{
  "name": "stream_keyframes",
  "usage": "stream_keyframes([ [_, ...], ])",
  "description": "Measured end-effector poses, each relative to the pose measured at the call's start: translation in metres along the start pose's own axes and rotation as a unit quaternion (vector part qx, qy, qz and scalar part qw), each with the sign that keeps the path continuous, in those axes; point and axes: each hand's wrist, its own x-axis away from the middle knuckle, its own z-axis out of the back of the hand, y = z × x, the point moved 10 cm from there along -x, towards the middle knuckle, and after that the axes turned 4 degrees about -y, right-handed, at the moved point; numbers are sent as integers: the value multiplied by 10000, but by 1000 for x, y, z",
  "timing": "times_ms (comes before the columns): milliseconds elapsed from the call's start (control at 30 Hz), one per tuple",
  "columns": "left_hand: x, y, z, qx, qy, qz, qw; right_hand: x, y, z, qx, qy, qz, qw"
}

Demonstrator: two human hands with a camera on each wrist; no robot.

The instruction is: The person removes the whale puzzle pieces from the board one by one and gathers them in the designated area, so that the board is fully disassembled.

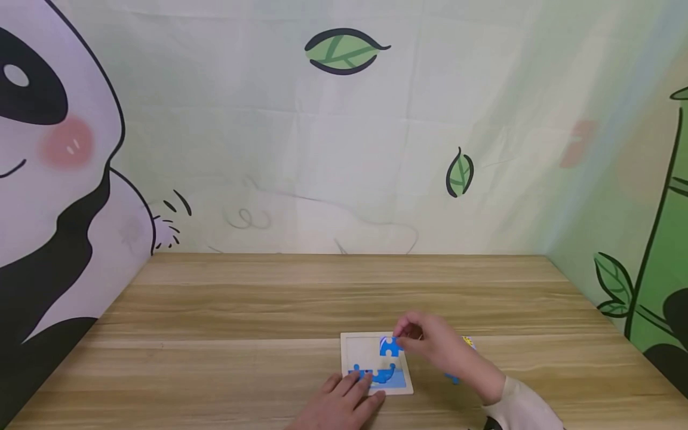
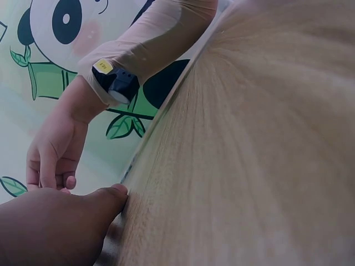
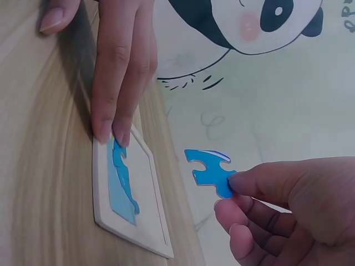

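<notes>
A blue jigsaw puzzle piece [image 3: 209, 170] is pinched between the thumb and a finger of my right hand [image 1: 438, 343], held above the upper right of a puzzle frame [image 1: 409, 382]. The frame is pale, shallow and square, and flat on the table. Along its near side lie fitted pieces [image 1: 396, 378] with a blue shape on light blue; the rest of its bed shows bare. My left hand [image 1: 344, 401] rests its extended fingers on the frame's near left part and those pieces. In the left wrist view the left hand [image 2: 50, 227] hides the frame.
Beyond the right forearm, partly hidden, lie a yellow-patterned piece [image 1: 469, 341] and a blue piece [image 1: 452, 378]. The wood-grain table [image 1: 242, 310] meets a cloth backdrop [image 1: 269, 149] printed with a panda and leaves. A dark wrist device [image 2: 122, 83] sits on the right wrist.
</notes>
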Motion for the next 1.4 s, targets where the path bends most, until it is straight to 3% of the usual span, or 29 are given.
stream_keyframes([
  [200,1,3,3,-257,357,-75,9990,10,5,7,71,67,-15,10000],
  [400,-1,2,-1,-162,235,-23,9996,21,17,15,-11,162,-207,9997],
  [500,-1,3,0,-224,317,-68,9992,27,24,17,2,172,-299,9994],
  [900,-1,4,-1,-306,321,-110,9990,39,42,16,-432,-104,-308,9985],
  [1133,-1,5,2,-365,392,-159,9984,40,55,13,-332,-147,-525,9980],
  [1400,0,3,2,-136,142,-146,9997,38,61,12,-130,-51,-522,9985],
])
